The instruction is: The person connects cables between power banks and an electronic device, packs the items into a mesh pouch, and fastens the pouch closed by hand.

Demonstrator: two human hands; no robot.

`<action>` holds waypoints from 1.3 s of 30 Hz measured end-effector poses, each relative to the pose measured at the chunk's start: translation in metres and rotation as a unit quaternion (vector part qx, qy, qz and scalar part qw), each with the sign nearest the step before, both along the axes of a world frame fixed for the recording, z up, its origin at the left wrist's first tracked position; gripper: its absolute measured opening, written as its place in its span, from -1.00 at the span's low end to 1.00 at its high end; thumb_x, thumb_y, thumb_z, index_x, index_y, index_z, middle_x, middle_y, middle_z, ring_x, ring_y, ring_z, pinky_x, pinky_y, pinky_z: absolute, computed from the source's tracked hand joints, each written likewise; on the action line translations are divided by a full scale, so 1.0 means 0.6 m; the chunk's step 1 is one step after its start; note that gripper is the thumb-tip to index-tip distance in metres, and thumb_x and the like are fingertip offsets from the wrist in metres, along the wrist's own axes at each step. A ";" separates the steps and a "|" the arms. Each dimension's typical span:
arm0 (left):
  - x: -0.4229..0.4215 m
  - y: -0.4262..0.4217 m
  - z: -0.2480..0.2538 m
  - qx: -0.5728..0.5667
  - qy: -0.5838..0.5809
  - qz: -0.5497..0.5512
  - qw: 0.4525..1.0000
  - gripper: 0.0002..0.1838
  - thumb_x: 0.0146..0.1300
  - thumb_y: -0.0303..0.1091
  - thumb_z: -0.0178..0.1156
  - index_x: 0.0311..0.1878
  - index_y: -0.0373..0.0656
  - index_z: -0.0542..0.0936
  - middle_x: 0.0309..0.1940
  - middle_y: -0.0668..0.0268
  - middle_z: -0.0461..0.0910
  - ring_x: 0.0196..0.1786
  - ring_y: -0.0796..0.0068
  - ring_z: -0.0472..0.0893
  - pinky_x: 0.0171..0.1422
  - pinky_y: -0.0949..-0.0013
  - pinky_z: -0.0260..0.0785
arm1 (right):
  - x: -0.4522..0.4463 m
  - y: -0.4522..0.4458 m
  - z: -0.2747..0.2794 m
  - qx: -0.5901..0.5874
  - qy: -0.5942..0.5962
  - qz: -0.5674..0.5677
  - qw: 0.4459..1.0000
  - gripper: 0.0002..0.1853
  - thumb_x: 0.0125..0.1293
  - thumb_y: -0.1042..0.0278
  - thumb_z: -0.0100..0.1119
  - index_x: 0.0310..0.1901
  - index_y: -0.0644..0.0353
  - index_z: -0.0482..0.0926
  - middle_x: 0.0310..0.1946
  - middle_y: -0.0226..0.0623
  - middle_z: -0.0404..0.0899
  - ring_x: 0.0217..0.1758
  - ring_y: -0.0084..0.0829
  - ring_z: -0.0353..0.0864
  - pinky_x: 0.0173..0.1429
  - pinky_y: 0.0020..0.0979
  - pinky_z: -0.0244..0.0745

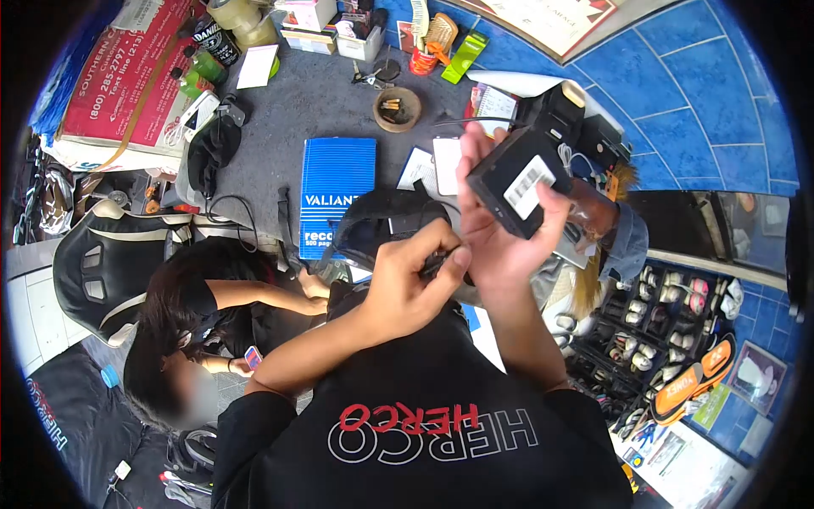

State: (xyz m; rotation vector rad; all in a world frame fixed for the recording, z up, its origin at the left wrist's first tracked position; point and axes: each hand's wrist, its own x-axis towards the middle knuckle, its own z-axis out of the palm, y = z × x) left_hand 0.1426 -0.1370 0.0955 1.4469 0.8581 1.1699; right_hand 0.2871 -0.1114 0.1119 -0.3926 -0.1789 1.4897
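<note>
Your right hand [500,248], right of centre in the frame, gripped a black box [507,159], the thumb over its near edge and a white barcode label [527,187] turned toward the camera. Your left hand [407,278], near the centre and just beside the other, had its fingers curled in and the thumb against the forefinger; I could not tell whether anything small was pinched there. Beyond it lay a blue record book [339,170] on the grey table [297,97], with a round bowl [378,110] at upper centre. At the left, another person [161,314] sat holding a phone [253,357]. Shoes [670,314] filled the racks at lower right.
</note>
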 end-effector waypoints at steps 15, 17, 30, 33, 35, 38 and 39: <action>-0.296 0.300 -0.276 0.185 0.472 0.244 0.827 -0.80 0.44 -0.20 0.21 -0.14 -0.14 0.61 -0.32 0.06 0.70 -0.20 -0.08 0.70 -0.13 -0.04 0.49 | 0.124 -0.035 -0.064 0.021 -0.111 0.197 0.974 -0.12 0.17 -0.13 0.09 0.38 0.45 0.33 0.22 0.24 0.54 0.19 0.00 0.64 0.32 -0.10 0.52; -0.318 0.302 -0.353 0.120 0.524 0.193 0.821 -0.73 0.38 -0.21 0.26 0.03 -0.14 0.60 -0.16 0.10 0.72 -0.07 -0.02 0.69 0.01 -0.01 0.50 | 0.131 -0.054 -0.082 0.002 -0.120 0.218 0.969 -0.13 0.12 -0.05 0.12 0.37 0.45 0.33 0.22 0.22 0.54 0.20 -0.01 0.64 0.33 -0.11 0.52; -0.057 -0.009 -0.328 -0.567 -0.045 -0.116 0.814 -0.25 0.53 0.30 -0.06 0.22 -0.33 0.54 0.00 0.16 0.68 0.08 0.30 0.69 0.14 0.26 0.61 | 0.077 -0.134 -0.268 0.141 -0.682 0.351 0.626 -0.48 -0.06 0.39 0.40 0.06 0.20 0.64 0.18 -0.17 0.62 0.31 -0.13 0.58 0.45 -0.18 0.40; -0.067 -0.003 -0.332 -0.565 -0.196 -0.076 0.798 -0.64 0.66 -0.09 -0.06 -0.05 -0.20 0.53 -0.36 0.43 0.50 -0.19 0.54 0.63 -0.07 0.39 0.59 | 0.028 -0.112 -0.214 0.169 -0.710 0.365 0.578 -0.50 -0.07 0.40 0.41 0.02 0.16 0.65 0.22 -0.18 0.58 0.32 -0.09 0.56 0.43 -0.18 0.42; -0.081 -0.008 -0.345 -0.509 -0.156 -0.042 0.845 -0.66 0.65 -0.08 -0.04 -0.10 -0.17 0.52 -0.42 0.47 0.46 -0.29 0.58 0.60 -0.13 0.40 0.56 | -0.013 -0.074 -0.162 0.076 -0.727 0.430 0.530 -0.48 -0.05 0.37 0.43 0.06 0.12 0.63 0.31 -0.19 0.49 0.38 -0.08 0.48 0.46 -0.13 0.37; -0.088 -0.013 -0.332 -0.418 -0.031 0.013 0.908 -0.65 0.64 -0.08 0.00 -0.22 -0.15 0.45 -0.57 0.49 0.37 -0.51 0.63 0.50 -0.36 0.39 0.45 | -0.020 -0.075 -0.242 0.073 -0.775 0.454 0.433 -0.42 -0.03 0.32 0.46 0.13 0.06 0.59 0.41 -0.22 0.37 0.48 -0.11 0.35 0.52 -0.08 0.26; -0.085 -0.024 -0.331 -0.258 0.062 0.034 0.964 -0.66 0.63 -0.08 0.01 -0.19 -0.17 0.45 -0.57 0.39 0.43 -0.52 0.55 0.54 -0.39 0.33 0.44 | -0.016 -0.076 -0.265 0.083 -0.784 0.461 0.408 -0.39 -0.02 0.31 0.46 0.16 0.04 0.58 0.44 -0.24 0.34 0.50 -0.12 0.30 0.55 -0.06 0.22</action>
